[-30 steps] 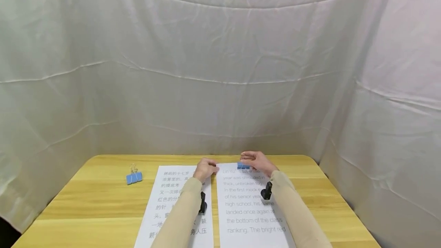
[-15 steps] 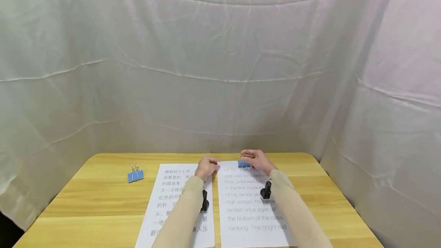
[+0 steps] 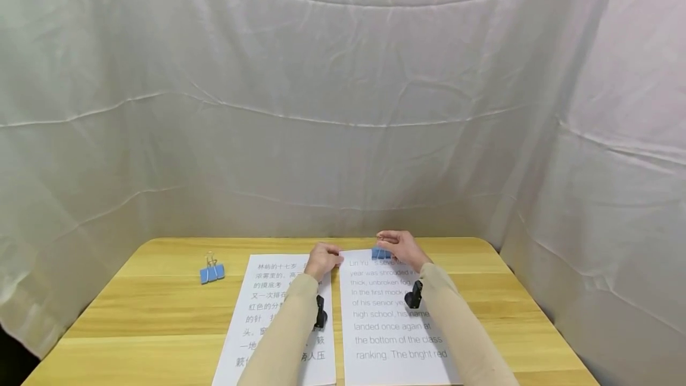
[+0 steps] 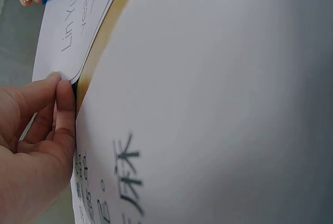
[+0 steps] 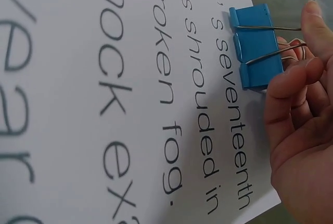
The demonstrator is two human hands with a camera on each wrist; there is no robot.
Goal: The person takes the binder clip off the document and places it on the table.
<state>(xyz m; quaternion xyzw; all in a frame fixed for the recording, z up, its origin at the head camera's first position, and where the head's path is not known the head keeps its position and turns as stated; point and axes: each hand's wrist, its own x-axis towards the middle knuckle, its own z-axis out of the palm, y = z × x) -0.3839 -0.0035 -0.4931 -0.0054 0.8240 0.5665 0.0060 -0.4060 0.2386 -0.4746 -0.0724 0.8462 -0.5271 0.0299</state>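
My right hand [image 3: 402, 247] grips the wire handles of a blue binder clip [image 5: 257, 47]. The clip sits over the top edge of a stack of white paper with English print [image 3: 370, 368], and its handles reach back between my thumb and fingers. At the stack's top left corner, my left hand [image 4: 41, 140] pinches the paper between thumb and forefinger. A second white stack with Chinese print [image 3: 268, 288] lies to the left, partly under my left forearm. Part of the English print is covered by my right forearm.
Another blue binder clip [image 3: 212, 273] stands on the wooden table [image 3: 134, 314] at the left, its handles upward. Grey-white cloth [image 3: 332, 106] hangs behind the table and along its sides. A narrow strip of wood separates the two stacks.
The view has shifted slightly. The wire handles at my right fingers have come a little more into sight; both hands keep nearly the same place.
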